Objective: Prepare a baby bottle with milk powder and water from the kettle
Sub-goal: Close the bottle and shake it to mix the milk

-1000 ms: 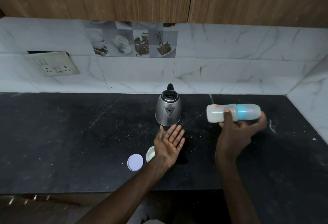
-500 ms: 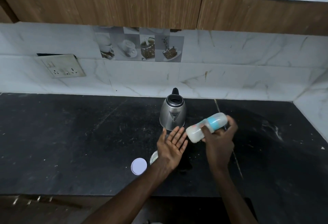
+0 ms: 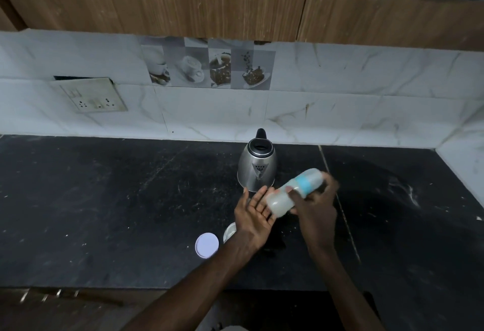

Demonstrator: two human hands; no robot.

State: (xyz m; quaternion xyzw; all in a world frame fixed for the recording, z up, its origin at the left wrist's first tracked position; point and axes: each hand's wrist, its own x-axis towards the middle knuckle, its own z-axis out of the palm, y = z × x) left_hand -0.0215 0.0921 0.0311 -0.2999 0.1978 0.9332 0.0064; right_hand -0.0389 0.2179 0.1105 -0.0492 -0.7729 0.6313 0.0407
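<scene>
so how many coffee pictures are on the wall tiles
4, in one row on the backsplash above the kettle: leftmost picture, second picture, third picture, rightmost picture. None looks hidden.

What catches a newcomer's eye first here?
The right hand grips a tilted, milky baby bottle with a blue band, its lower end over the open left hand. Behind them a shiny steel kettle stands on the black stone counter, a round white lid nearer the front.
</scene>
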